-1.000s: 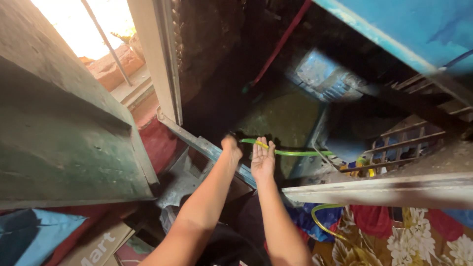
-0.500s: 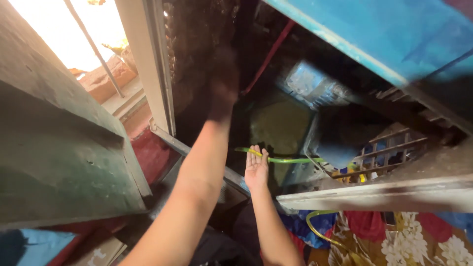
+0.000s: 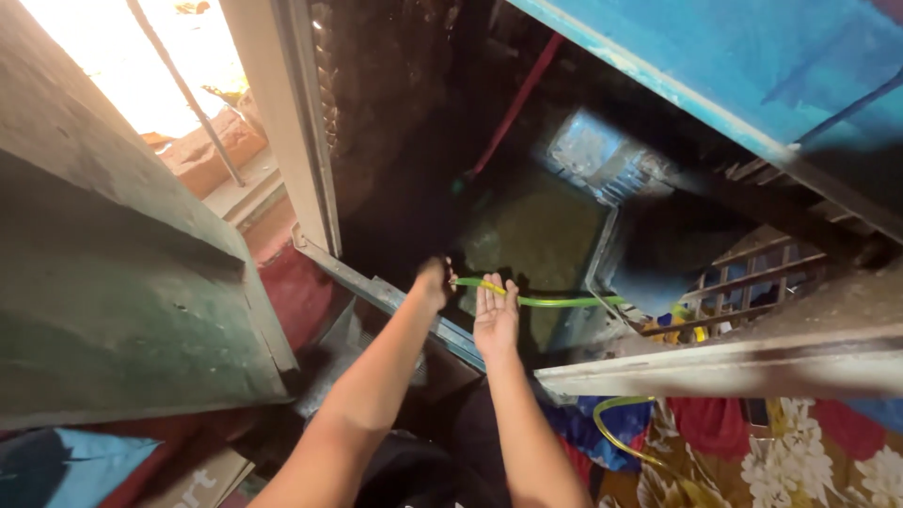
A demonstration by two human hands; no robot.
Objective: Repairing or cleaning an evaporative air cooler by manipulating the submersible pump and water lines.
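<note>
Head view, looking down past both forearms into a dark gap between a pale door frame (image 3: 282, 122) and a blue panel (image 3: 752, 66).

Green hose (image 3: 555, 301): thin, yellow-green, runs from the hands rightward toward a wooden slatted crate (image 3: 743, 282), sagging slightly between. A second loop of it shows lower right, above a floral cloth (image 3: 809, 470).

Left hand (image 3: 435, 282): curled closed around the hose end, fingers wrapped, knuckles up. Grip looks firm, though shadow hides the fingertips.

Right hand (image 3: 496, 315): palm open and facing up, fingers together and straight, hose lying across the fingers near their base. It supports, not pinches.

Handling, as judged: light and flexible, bends under its own weight, smooth skin likely slippery if wet. Not fragile, but could kink at a sharp bend. Best taken with a full wrap of the fingers close to the end, the other hand a little further along to guide the slack.

Green slab (image 3: 122, 310) at left.
</note>
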